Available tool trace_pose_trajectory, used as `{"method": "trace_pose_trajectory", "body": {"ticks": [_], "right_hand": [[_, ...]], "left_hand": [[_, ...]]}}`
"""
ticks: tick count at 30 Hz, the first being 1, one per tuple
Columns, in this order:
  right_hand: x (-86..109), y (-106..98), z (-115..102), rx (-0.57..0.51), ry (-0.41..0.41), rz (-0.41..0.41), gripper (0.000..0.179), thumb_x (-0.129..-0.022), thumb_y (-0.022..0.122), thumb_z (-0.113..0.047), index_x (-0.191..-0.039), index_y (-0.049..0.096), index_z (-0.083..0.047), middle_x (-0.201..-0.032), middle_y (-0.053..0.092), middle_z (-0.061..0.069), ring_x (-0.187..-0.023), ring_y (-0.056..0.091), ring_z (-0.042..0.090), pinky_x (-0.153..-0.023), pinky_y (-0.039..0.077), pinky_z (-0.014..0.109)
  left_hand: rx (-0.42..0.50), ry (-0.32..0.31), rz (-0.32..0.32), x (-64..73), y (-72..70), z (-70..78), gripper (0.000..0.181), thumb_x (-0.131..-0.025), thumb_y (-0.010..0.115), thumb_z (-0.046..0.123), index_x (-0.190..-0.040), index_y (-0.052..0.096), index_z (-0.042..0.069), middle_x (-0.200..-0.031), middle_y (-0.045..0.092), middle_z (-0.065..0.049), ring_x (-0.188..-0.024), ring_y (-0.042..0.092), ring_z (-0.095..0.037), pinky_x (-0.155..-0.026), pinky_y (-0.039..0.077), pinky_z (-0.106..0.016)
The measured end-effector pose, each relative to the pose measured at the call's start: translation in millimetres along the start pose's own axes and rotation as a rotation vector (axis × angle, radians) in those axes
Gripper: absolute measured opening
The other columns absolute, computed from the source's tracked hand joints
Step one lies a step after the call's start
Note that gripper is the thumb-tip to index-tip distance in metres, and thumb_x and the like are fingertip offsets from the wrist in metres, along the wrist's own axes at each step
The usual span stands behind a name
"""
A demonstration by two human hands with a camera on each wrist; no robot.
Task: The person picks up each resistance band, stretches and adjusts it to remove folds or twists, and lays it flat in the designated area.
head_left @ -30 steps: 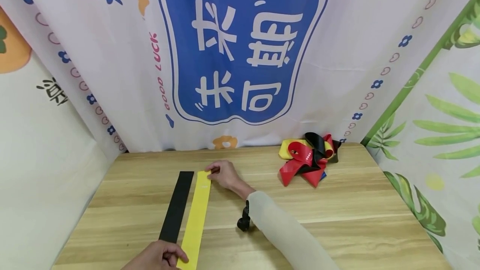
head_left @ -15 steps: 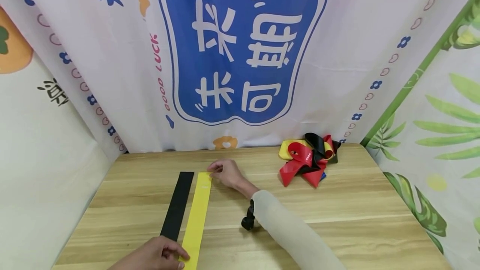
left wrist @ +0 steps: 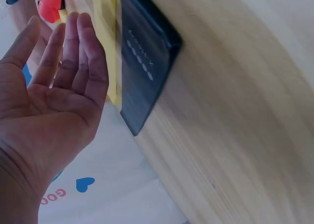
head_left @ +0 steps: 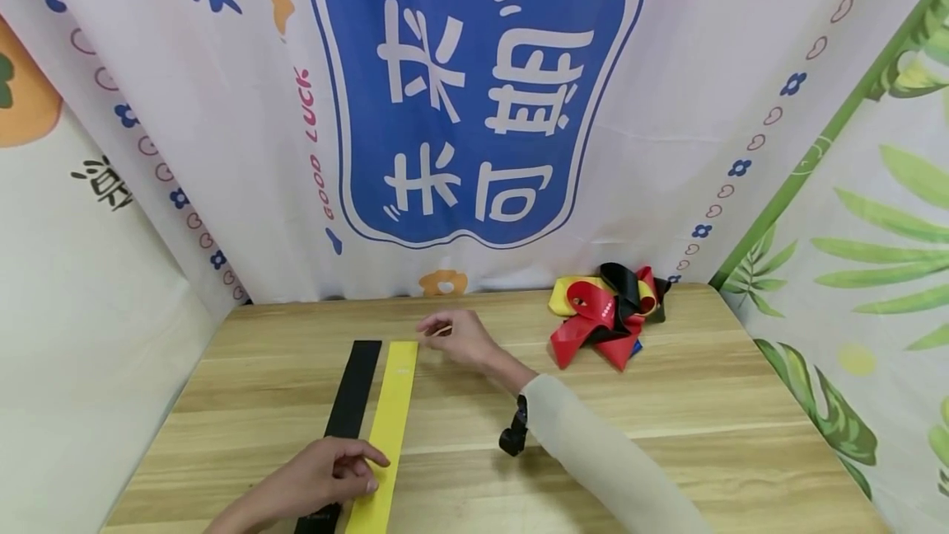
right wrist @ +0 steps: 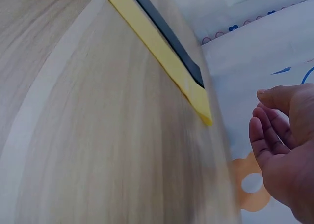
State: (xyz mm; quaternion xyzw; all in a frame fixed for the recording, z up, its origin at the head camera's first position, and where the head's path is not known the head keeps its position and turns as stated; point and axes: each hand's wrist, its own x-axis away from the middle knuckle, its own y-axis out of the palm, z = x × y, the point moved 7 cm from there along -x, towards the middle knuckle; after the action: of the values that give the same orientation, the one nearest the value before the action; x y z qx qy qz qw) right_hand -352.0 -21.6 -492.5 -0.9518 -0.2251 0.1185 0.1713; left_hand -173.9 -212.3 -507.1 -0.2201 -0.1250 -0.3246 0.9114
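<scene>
A black band and a yellow band lie flat side by side on the wooden table, running away from me. My left hand hovers over their near ends. In the left wrist view this left hand is open, palm bare, beside the black band and the yellow band. My right hand is just right of the yellow band's far end, not touching it. Seen from its wrist, the right hand has loosely curved fingers and holds nothing, with the yellow band nearby.
A tangled pile of red, black, yellow and blue bands sits at the table's back right. A black strap hangs from my right wrist. Printed cloth walls stand close behind and on both sides of the table.
My right hand has let go of the yellow band's far end and drifted right. My left hand has slid forward and lifted off the yellow band's near end.
</scene>
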Motion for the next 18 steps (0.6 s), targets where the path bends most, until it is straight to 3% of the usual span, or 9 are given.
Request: {"method": "trace_pose_trajectory", "body": {"ticks": [9,18], "right_hand": [[17.4,-24.6,-11.6,0.003,-0.016,0.025,0.02,-0.097,0.075,-0.001,-0.116,0.079,-0.002,-0.114,0.076,0.02,-0.098,0.073,0.018,-0.082,0.06,0.024],[36.9,-52.8,-10.4,0.004,-0.001,0.039,0.022,-0.097,0.075,-0.003,-0.118,0.078,-0.002,-0.117,0.075,0.022,-0.1,0.072,0.02,-0.085,0.06,0.025]], "left_hand": [[-0.04,0.103,0.05,-22.4,-1.8,19.6,0.027,-0.104,0.069,0.013,-0.126,0.071,-0.002,-0.099,0.071,-0.008,-0.082,0.063,-0.014,-0.068,0.053,-0.024],[-0.07,0.109,0.138,-38.3,-2.9,41.6,0.029,-0.102,0.073,0.019,-0.124,0.072,0.001,-0.103,0.073,-0.005,-0.092,0.064,-0.02,-0.073,0.055,-0.025]]}}
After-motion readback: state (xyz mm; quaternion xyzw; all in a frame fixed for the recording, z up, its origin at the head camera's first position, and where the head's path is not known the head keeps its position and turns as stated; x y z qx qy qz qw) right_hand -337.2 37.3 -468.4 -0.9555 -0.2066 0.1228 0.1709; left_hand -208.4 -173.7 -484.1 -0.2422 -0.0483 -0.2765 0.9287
